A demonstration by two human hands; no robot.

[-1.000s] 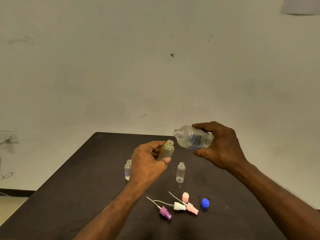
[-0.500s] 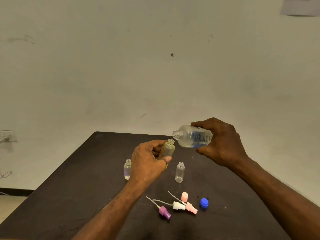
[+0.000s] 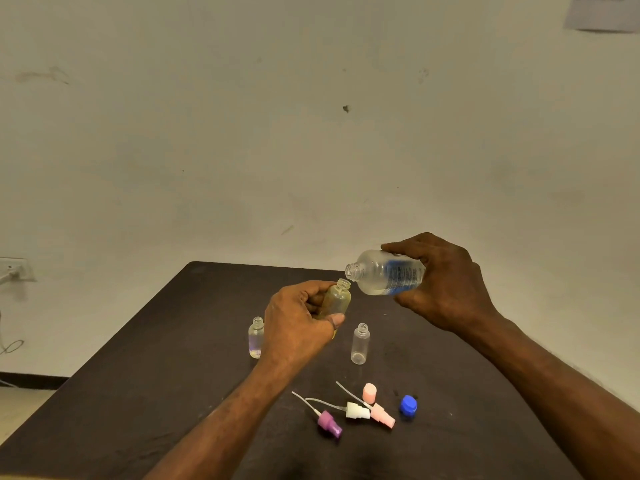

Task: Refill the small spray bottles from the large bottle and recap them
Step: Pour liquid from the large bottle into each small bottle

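Gripping the big bottle [image 3: 388,274] above the desk [image 3: 145,358], the right hand [image 3: 446,285] holds it nearly on its side, its open neck pointing left and just beside the mouth of a yellowish small bottle [image 3: 337,298], with clear liquid pooled along its lower side. The left hand [image 3: 298,327] curls around that small bottle, which tilts slightly right. Two uncapped small bottles [image 3: 360,344] stand on the desk; the left one [image 3: 255,337] holds some clear liquid.

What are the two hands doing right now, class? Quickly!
Left hand: closed around the small yellowish bottle, holding it up.
Right hand: closed around the large bottle, tipped toward the small one.
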